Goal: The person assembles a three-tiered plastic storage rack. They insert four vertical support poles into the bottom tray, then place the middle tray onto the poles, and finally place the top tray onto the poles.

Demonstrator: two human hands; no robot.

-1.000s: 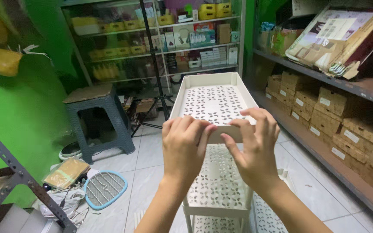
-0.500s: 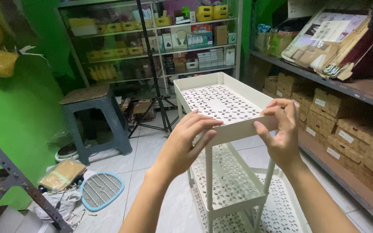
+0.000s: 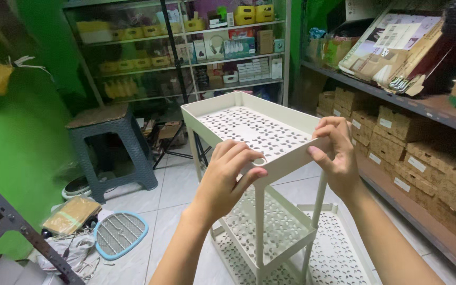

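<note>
The hands have slid apart to the tray's two near corners. The left hand [image 3: 228, 177] and right hand [image 3: 336, 155] curl their fingers tight on the white top tray [image 3: 254, 126], mid-frame. It looks light, stiff, thin plastic; corners grip best.

Your rack [image 3: 254, 129]: matt cream plastic, perforated trays. Stool [image 3: 109, 138]: dull grey plastic. Boxes [image 3: 412, 153]: plain brown cardboard. Floor [image 3: 175, 184]: glossy tile.

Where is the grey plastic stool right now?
The grey plastic stool stands on the tiled floor at left in the head view, against the green wall, left of the white rack.
</note>
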